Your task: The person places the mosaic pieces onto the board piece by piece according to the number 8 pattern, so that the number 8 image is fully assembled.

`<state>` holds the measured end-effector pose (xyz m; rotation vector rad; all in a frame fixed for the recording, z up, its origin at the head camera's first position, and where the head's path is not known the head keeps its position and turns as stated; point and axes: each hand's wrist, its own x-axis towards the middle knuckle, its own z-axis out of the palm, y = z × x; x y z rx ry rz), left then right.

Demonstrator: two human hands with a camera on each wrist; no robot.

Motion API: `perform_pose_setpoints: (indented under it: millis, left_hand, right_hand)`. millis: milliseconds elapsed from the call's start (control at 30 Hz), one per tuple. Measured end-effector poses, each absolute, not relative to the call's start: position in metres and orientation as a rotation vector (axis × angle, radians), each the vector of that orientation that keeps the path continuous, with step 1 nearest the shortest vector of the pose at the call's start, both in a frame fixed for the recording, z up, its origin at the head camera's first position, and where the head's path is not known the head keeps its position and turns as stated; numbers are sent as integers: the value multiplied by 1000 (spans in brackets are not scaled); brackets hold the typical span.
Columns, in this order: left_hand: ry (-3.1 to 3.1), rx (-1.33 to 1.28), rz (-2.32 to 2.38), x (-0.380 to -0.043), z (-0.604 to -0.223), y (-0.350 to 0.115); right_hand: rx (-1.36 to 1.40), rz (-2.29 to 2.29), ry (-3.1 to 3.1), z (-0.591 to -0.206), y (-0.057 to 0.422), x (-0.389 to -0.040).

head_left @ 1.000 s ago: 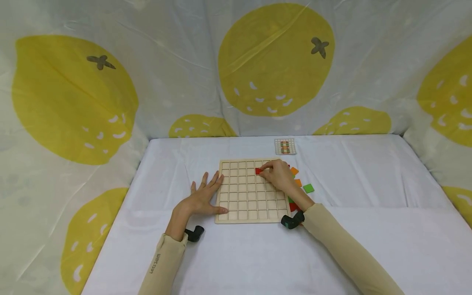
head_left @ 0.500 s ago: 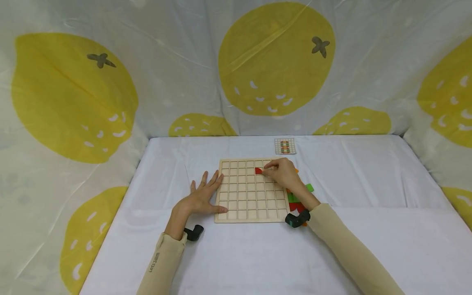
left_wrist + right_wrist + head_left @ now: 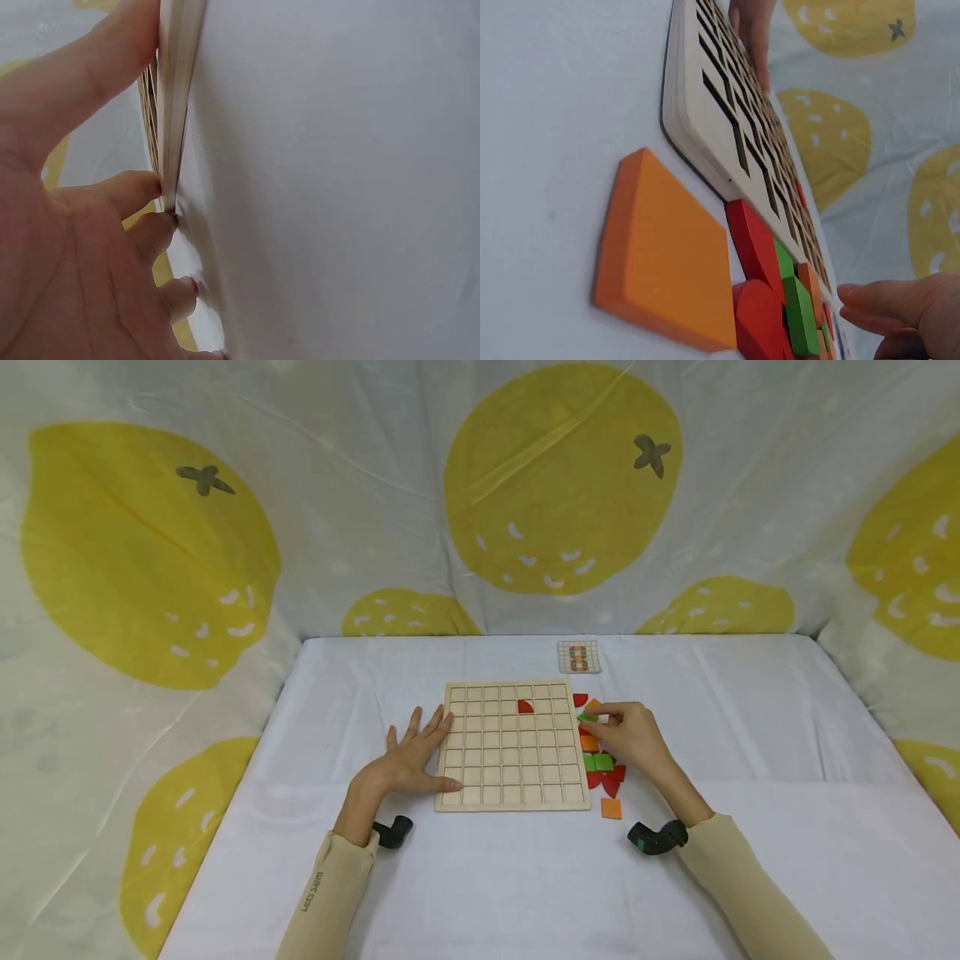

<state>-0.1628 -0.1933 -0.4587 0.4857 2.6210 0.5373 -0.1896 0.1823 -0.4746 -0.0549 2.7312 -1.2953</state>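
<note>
A square wooden grid board lies on the white cloth. My left hand rests at its left side with fingers spread; the thumb touches the frame near the front corner, and the left wrist view shows fingertips along the board's edge. One red quarter-round tile sits in a cell in the board's second row from the back. Just right of the board, my right hand pinches a small green tile between thumb and forefinger, above the loose pieces. In the right wrist view that tile is hidden.
Loose red, orange and green tiles crowd along the board's right edge. Nearer the front lies a separate orange square tile. A small printed pattern card is behind the board. Lemon-patterned cloth hangs behind and beside the table.
My right hand let go of the red quarter-round tile in its cell, then moved right to the pile and took hold of a green tile. My left hand has stayed put.
</note>
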Motion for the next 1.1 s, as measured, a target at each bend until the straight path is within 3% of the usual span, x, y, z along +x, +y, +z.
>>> perform_pose_setpoints:
  millis: [1100]
  left_hand:
    - [2626, 497, 563, -162, -457, -194]
  right_hand:
    - [-82, -1236, 2690, -477, 222, -185]
